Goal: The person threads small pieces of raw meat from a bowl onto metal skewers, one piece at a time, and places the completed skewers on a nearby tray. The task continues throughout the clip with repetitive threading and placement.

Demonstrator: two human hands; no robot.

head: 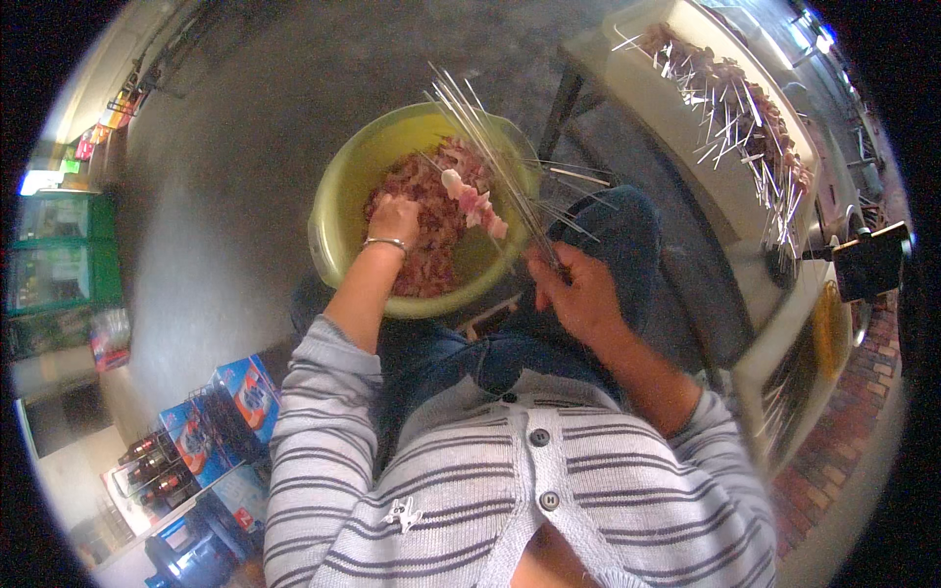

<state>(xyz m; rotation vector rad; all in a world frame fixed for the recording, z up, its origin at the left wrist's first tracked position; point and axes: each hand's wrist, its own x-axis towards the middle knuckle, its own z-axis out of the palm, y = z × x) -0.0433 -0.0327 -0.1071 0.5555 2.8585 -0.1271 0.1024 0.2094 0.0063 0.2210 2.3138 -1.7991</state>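
A yellow-green plastic basin of raw cut meat sits before me, over my knees. My left hand, a bracelet at its wrist, reaches into the meat; its fingertips are hidden there. My right hand grips a bundle of thin metal skewers at the basin's right rim, their far ends pointing up and left across it. Chunks of pale and pink meat are threaded on one skewer above the basin. Several more skewers fan out to the right, over my right knee.
A long pale tray on the right holds many loaded skewers, their bare ends sticking out. A dark device on a mount stands at the table's edge. Blue boxes, dark bottles and a large blue water bottle are at lower left.
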